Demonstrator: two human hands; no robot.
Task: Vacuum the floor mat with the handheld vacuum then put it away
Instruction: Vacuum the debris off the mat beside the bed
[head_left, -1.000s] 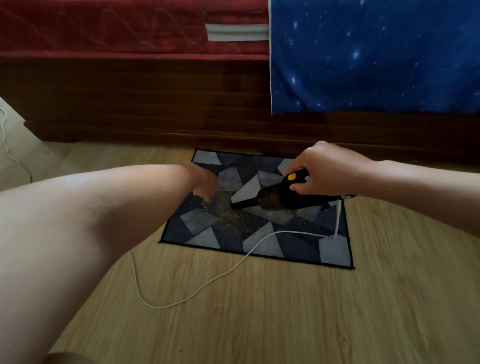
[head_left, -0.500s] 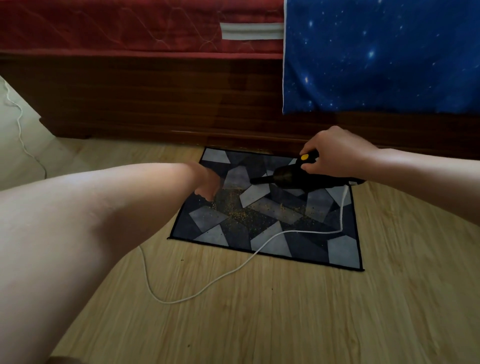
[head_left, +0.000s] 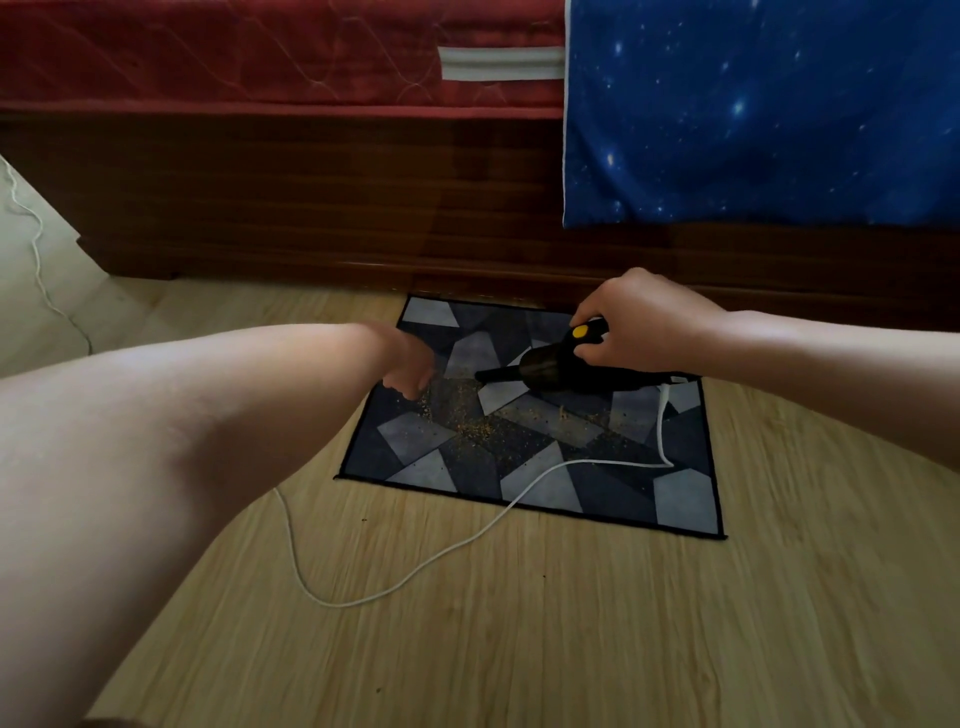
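Head view: the right hand (head_left: 641, 322) reaches in from the right and grips the black handheld vacuum (head_left: 550, 370) from above. Its nozzle points toward the left hand (head_left: 410, 371), closed in a fist on the floor mat (head_left: 685, 501), near the crumbs (head_left: 467, 423).

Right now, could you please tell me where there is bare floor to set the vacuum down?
The floor right of the mat is bare, as is the wide stretch nearer you, past the cord loop. The mat is crowded: crumbs, the vacuum, and the cord across it.
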